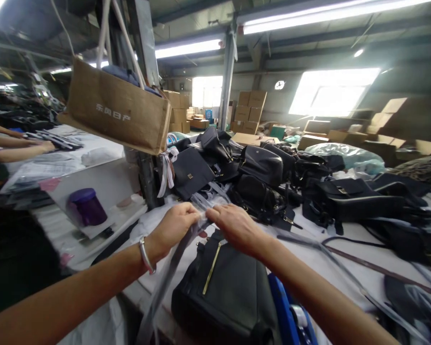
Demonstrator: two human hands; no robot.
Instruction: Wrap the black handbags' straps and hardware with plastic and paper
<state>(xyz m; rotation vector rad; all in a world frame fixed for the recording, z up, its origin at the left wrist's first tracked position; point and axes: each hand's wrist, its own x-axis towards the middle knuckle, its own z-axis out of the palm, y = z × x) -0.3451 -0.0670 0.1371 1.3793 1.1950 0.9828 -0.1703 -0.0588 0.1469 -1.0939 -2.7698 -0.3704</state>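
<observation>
My left hand (175, 225), with a silver bangle at its wrist, pinches a grey strap wrapped in clear plastic (174, 263). Beside it, my right hand (233, 224) is closed on the same plastic-wrapped strap, its fingertips almost meeting those of the left. One length of the strap hangs toward the table's near edge. Just below both hands lies a black backpack (224, 287) with a gold zip on its front. Its upper end is partly hidden by my right hand and forearm. The exact fingertip contact is blurred.
Several black bags (262, 165) are piled across the white table (309, 218). A blue tool (290, 311) lies right of the backpack. A brown tote (117, 108) hangs from a post at left, above a purple cup (88, 206). Another person's arms (19, 146) work far left.
</observation>
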